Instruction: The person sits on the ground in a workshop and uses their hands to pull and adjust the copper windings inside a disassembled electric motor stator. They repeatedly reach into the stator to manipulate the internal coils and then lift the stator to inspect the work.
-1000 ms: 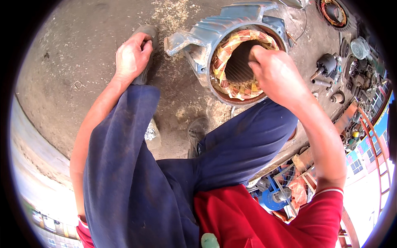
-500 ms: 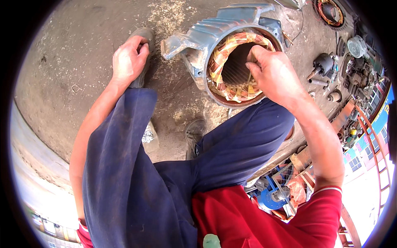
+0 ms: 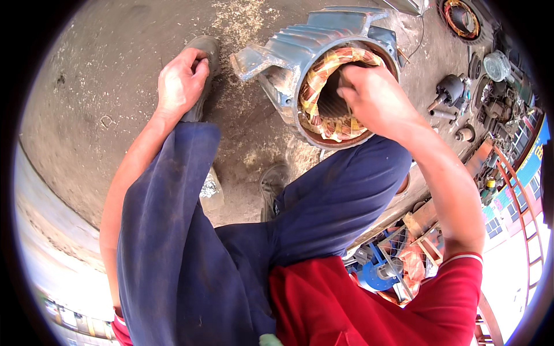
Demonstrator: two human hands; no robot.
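A blue-grey finned electric motor housing lies on the ground in front of me, its round open end turned toward me. Inside its rim runs a ring of copper windings bound with yellowish tape. My right hand reaches into the bore across the windings' right side. Its fingers are bent together, and what they pinch, if anything, is too small to make out. Over my left shoe my left hand hangs with curled fingers, thumb near the forefinger, nothing visible in it. The housing stands apart from that hand.
A second wound stator lies at the far right. Below it are a dark cylindrical motor part, a coil of clear material and several metal parts. Beside my right elbow stands a blue machine. Pale shavings litter the ground.
My right hand has gone slightly deeper into the bore and to the left against the windings. The housing appears slightly farther right in view. My left hand stays over the shoe.
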